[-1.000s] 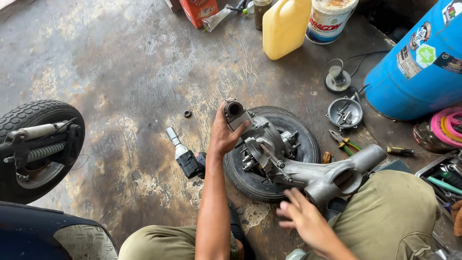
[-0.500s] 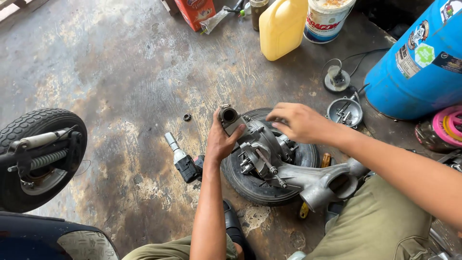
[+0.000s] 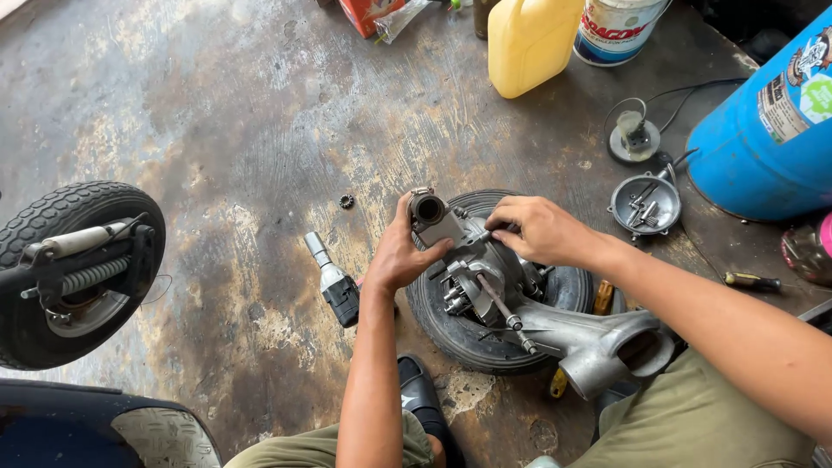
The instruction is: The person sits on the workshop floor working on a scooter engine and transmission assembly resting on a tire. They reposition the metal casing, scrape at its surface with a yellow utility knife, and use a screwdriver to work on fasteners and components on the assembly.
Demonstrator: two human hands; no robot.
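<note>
**Both hands on the engine part lying over the small tyre**

The left hand [image 3: 400,260] has its grip wrapped around a grey metal carburettor-like block with a round dark opening [image 3: 433,218], thumb on the near side and fingers behind it, holding it at the upper left edge of the assembly. The right hand [image 3: 539,230] reaches in from the right; its fingertips are pressed together on a small fitting just beside that block, though what exactly they pinch is too small to tell.

Both parts belong to a grey cast-metal engine and swingarm unit [image 3: 555,334], which lies flat on a small black rubber tyre [image 3: 464,334] on the stained concrete floor [image 3: 217,113]. A thin metal rod runs diagonally across the unit.

Just left of the tyre lies a black and silver power tool [image 3: 334,282], and a small dark toothed ring [image 3: 347,201] sits on the floor above it. Farther left stands a second black wheel with a spring shock absorber [image 3: 74,269]. Behind the work are a yellow plastic jerrycan [image 3: 529,43], a white bucket [image 3: 617,30], a large blue drum [image 3: 767,130] and a round grey metal cover holding small parts [image 3: 646,204]. A dark-handled screwdriver [image 3: 752,281] lies to the right.
</note>
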